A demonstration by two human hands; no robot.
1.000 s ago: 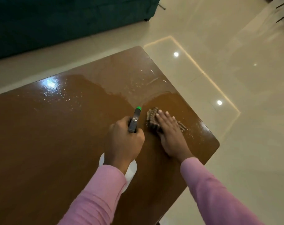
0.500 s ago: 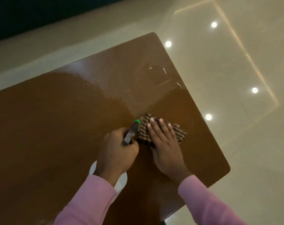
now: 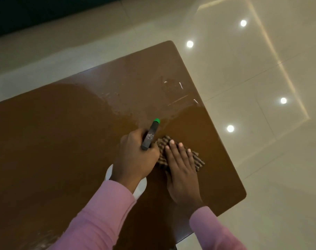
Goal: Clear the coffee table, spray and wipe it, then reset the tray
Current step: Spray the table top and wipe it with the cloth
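The glossy brown coffee table (image 3: 63,141) fills the left and middle of the view. My left hand (image 3: 135,157) grips a spray bottle (image 3: 150,135) with a dark head, a green nozzle tip and a white body that shows below my wrist. The nozzle points toward the table's far right corner. My right hand (image 3: 180,168) lies flat, fingers spread, on a folded striped brown cloth (image 3: 198,159) pressed to the tabletop just right of the bottle. Wet streaks and droplets (image 3: 175,94) glisten on the surface beyond the nozzle.
Shiny cream floor tiles (image 3: 261,159) with reflected ceiling lights surround the table on the right and far side. A dark sofa edge (image 3: 36,11) runs along the top left. The table's right edge (image 3: 224,141) is close to the cloth.
The camera view has tilted down and shifted, so the table sits higher and more to the left. Cloth and right hand slid slightly toward me and rightward; the bottle stays gripped.
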